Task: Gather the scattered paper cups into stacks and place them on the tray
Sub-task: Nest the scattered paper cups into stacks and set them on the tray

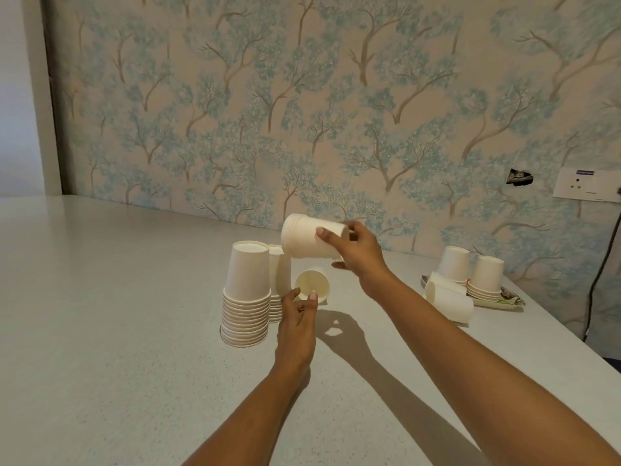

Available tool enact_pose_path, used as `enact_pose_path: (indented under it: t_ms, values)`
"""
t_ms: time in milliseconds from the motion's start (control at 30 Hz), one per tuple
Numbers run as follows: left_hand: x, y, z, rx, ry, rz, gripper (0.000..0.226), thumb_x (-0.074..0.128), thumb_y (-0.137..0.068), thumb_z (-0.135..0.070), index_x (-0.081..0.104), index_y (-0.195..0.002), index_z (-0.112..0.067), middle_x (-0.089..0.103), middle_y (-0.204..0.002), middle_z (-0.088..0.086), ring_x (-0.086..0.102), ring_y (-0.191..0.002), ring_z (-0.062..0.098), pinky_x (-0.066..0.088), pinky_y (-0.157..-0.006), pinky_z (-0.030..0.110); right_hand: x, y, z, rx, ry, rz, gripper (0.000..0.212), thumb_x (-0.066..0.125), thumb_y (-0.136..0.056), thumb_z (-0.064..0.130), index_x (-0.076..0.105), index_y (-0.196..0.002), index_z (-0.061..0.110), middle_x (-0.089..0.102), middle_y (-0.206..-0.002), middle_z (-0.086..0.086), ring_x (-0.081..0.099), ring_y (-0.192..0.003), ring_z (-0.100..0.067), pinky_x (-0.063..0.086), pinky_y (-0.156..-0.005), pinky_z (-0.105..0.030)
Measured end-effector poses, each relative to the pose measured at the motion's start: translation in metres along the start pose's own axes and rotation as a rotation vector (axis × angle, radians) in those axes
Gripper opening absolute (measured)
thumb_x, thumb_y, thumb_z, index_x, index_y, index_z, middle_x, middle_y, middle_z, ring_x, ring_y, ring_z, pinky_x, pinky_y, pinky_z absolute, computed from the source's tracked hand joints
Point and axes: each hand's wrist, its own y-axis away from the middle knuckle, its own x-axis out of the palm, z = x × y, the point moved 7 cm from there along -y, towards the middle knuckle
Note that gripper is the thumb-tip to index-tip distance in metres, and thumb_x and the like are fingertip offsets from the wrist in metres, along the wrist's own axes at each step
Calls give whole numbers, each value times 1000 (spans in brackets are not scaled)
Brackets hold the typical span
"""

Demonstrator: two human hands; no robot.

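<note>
My right hand point(356, 253) grips a short stack of white paper cups point(302, 237), held sideways in the air with the rims to the left. Below it a single cup point(314, 285) lies on its side, its mouth facing me. My left hand point(297, 314) touches that cup's rim with its fingertips. A tall upside-down stack of cups point(247, 294) stands just left, with a second stack point(277, 284) behind it. At the right, the tray point(504, 302) holds two upside-down stacks point(455, 267) point(485, 274), and another stack point(448, 301) lies tipped over at its near edge.
The pale speckled table point(117, 314) runs back to a wall with tree-patterned paper. Its right edge point(571, 331) falls away close behind the tray. A wall socket point(586, 188) and a dark cable point(605, 264) are at the far right.
</note>
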Motion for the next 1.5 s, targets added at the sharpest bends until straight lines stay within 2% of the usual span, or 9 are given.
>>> enact_pose_path:
  t_ms: [133,233,333,467,733,933,1100,1367,1500]
  values:
    - [-1,0,-3,45,-47,-4,43,40,-93,-41,30,-132,-26,42,-139,3,41,-126,21,34,-106,42,23,-17,38,-213,324,-40,63,77,-70,39,48,-120,14,56,-120,-8,55,-104,-25,52,-82,-36]
    - [-1,-1,-4,59,-64,-17,44,42,-94,-38,29,-134,-25,40,-137,0,38,-127,21,31,-102,38,55,-22,40,-279,515,41,70,76,-70,41,43,-125,13,53,-124,-12,52,-110,-28,43,-81,-33]
    - [1,-1,-3,26,-41,-18,42,43,-94,-34,29,-132,-27,41,-129,-3,39,-120,16,30,-100,36,80,-24,31,-324,638,94,63,73,-73,43,49,-122,11,56,-122,-13,52,-110,-28,39,-77,-29]
    - [0,-4,0,10,-10,-25,34,47,-94,-25,31,-122,-32,44,-123,-3,41,-111,13,32,-98,35,99,-26,3,-354,814,226,52,59,-87,39,50,-130,11,50,-131,-15,43,-123,-30,37,-97,-37]
    - [-3,-4,-1,25,-143,-33,49,53,-91,-28,29,-133,-24,46,-135,5,49,-118,22,41,-95,35,62,-31,-18,-289,296,119,40,42,-96,40,57,-125,17,55,-133,-6,51,-120,-22,40,-99,-36]
    - [-2,-7,4,17,-170,-15,49,54,-89,-31,30,-131,-27,43,-137,3,47,-115,18,38,-85,26,19,-47,-74,-166,1005,99,48,49,-90,21,39,-137,17,42,-143,-8,34,-132,-29,33,-104,-44]
    - [0,-9,5,32,-207,-7,47,54,-90,-28,31,-130,-25,43,-137,2,46,-116,17,39,-95,31,6,-40,-103,-182,1182,96,45,48,-91,16,40,-135,16,54,-130,-11,51,-116,-31,43,-92,-40]
    - [1,-9,3,94,-264,5,54,60,-87,-21,30,-132,-26,40,-140,2,43,-123,19,39,-97,33,-29,-31,-98,-78,881,-59,30,41,-88,6,60,-111,8,64,-110,-16,60,-96,-33,46,-74,-33]
    - [0,-8,-2,183,-332,13,70,68,-80,-16,28,-136,-29,32,-146,2,36,-130,22,35,-105,40,-35,-18,-98,81,461,128,40,40,-87,3,54,-124,9,62,-110,-14,60,-80,-24,47,-54,-21]
